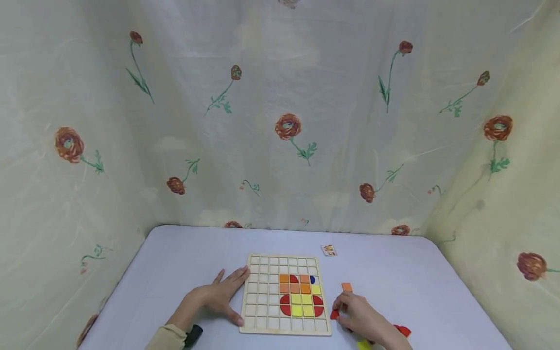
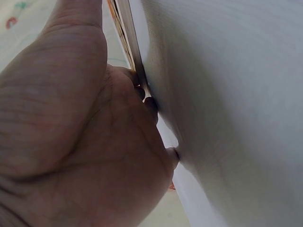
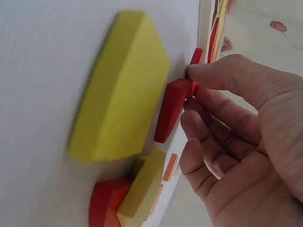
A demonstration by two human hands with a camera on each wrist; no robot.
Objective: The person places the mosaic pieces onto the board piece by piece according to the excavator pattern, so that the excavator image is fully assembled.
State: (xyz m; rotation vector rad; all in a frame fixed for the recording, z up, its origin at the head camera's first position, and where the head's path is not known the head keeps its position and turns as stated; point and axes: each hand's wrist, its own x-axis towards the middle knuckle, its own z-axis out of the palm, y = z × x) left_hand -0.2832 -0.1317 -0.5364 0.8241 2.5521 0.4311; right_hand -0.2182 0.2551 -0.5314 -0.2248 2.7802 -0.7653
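Where the left hand (image 1: 218,295) touches, outspread: left edge of a pale wooden grid board (image 1: 284,332)
Right hand (image 1: 359,313): curled, pinching a flat red tile (image 1: 334,315) near the board's right edge

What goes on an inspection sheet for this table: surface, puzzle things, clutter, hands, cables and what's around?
Surface: table with a pale covering.
Puzzle things: wooden grid board, partly filled with coloured pieces; loose orange piece and yellow piece off the board.
Clutter: small picture card beyond the board's far right corner.
Left hand: touches the board's left edge.
Right hand: pinches a red piece.
Cables: nothing seen.
Surroundings: flowered curtain.
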